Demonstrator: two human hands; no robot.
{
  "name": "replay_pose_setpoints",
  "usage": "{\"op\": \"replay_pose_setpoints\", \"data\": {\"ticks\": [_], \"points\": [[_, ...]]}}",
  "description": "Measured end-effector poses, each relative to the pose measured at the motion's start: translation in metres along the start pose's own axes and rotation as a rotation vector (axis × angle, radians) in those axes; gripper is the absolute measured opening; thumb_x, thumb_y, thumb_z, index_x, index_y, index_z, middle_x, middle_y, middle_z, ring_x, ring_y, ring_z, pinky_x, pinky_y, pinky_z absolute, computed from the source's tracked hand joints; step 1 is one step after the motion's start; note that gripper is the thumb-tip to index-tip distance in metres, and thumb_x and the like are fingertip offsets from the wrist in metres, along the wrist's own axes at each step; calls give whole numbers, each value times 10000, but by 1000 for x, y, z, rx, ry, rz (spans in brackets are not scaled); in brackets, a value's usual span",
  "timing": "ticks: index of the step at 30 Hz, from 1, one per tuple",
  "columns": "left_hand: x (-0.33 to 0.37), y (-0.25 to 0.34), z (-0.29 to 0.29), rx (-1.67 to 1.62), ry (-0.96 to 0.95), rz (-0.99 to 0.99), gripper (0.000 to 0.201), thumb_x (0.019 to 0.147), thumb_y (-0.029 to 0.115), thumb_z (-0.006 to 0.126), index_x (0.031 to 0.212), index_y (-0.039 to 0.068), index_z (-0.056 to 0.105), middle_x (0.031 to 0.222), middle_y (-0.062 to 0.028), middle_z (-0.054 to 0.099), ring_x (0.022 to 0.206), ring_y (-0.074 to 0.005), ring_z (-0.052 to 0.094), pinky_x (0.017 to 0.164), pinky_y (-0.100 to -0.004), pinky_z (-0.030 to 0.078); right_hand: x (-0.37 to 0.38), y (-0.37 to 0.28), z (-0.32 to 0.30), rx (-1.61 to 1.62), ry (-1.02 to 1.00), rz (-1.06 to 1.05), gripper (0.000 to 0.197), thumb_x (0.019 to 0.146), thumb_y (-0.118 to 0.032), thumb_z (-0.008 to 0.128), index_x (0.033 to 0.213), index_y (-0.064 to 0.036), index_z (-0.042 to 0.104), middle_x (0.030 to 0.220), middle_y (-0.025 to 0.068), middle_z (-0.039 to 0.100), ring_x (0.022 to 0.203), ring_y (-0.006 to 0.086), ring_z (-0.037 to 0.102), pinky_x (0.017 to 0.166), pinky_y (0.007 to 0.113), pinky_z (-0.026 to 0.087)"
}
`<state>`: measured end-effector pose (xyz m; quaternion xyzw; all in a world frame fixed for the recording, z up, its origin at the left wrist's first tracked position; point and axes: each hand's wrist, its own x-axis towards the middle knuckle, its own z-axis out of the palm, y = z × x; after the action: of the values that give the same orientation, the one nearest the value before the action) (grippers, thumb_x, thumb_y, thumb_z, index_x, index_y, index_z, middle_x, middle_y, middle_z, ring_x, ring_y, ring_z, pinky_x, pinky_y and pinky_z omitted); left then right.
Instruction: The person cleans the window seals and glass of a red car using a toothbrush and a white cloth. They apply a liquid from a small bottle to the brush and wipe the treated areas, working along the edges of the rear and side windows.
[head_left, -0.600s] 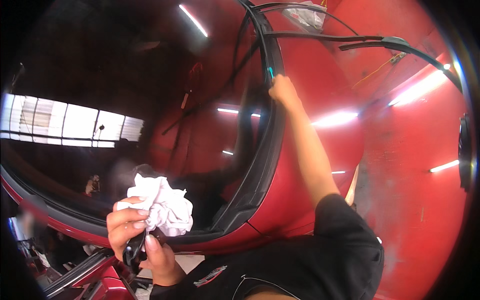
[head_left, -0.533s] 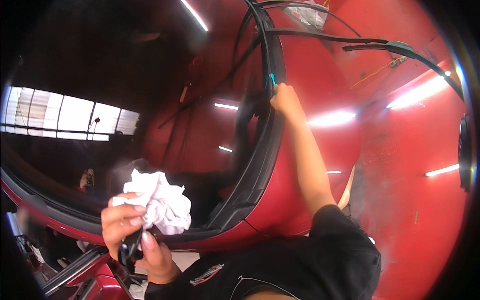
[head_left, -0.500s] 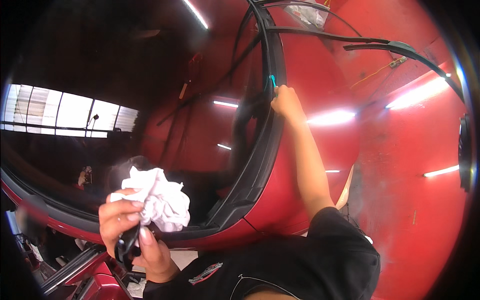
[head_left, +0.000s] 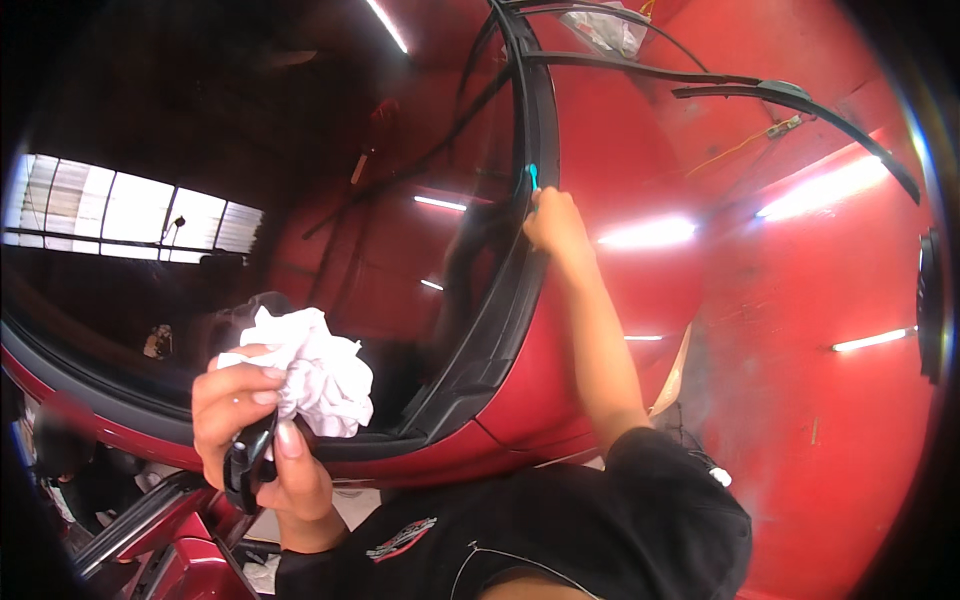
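Near the dark curved-glass windshield [head_left: 390, 270], left hand [head_left: 250, 430] clutches crumpled white cloth [head_left: 325, 380], probably soft, plus glossy black object [head_left: 243, 465]; right hand [head_left: 555, 222] grips slim teal tool [head_left: 532, 177], likely light, best shaft-held.

left hand [head_left: 238, 412]: white cloth [head_left: 328, 388], black object [head_left: 248, 466] | right hand [head_left: 558, 224]: teal-tipped tool [head_left: 532, 177] at black trim [head_left: 542, 120]

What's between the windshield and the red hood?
In the head view, black trim runs between them; the right hand holds a teal tool over it.
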<state>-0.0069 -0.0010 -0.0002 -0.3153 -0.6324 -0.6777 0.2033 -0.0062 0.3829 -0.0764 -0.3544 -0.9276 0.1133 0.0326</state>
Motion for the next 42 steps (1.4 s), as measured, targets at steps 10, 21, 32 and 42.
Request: {"op": "replay_pose_setpoints", "data": {"ticks": [10, 21, 32, 42], "points": [[10, 2, -1, 33, -50, 11, 278, 740, 98, 532, 995, -11, 517, 957, -177, 553, 960, -312, 545, 919, -465, 412, 10, -2, -17, 125, -170, 11, 197, 701, 18, 586, 868, 98, 654, 799, 283, 658, 698, 347, 690, 654, 406, 571], [14, 0, -3, 53, -22, 19, 245, 727, 80, 558, 954, -11, 551, 935, -169, 583, 909, -284, 577, 869, -405, 445, -13, -13, -17, 201, -161, 53, 327, 741, 9, 529, 1034, 106, 638, 779, 284, 655, 694, 333, 695, 667, 393, 575], [13, 2, -1, 100, -6, 10, 231, 722, 85, 564, 936, 0, 557, 896, -159, 599, 855, -296, 592, 841, -405, 468, 27, -1, -9, 259, -78, 53, 238, 722, 7, 572, 921, 116, 645, 701, 261, 651, 624, 313, 692, 607, 383, 572], [3, 3, 3, -10, 19, 7, 279, 761, 126, 532, 1014, 12, 500, 965, -173, 530, 960, -322, 536, 914, -485, 400, 61, 2, -9, 187, -3, 80, 222, 731, -8, 581, 922, 79, 655, 807, 261, 670, 675, 318, 697, 660, 380, 572]]}}
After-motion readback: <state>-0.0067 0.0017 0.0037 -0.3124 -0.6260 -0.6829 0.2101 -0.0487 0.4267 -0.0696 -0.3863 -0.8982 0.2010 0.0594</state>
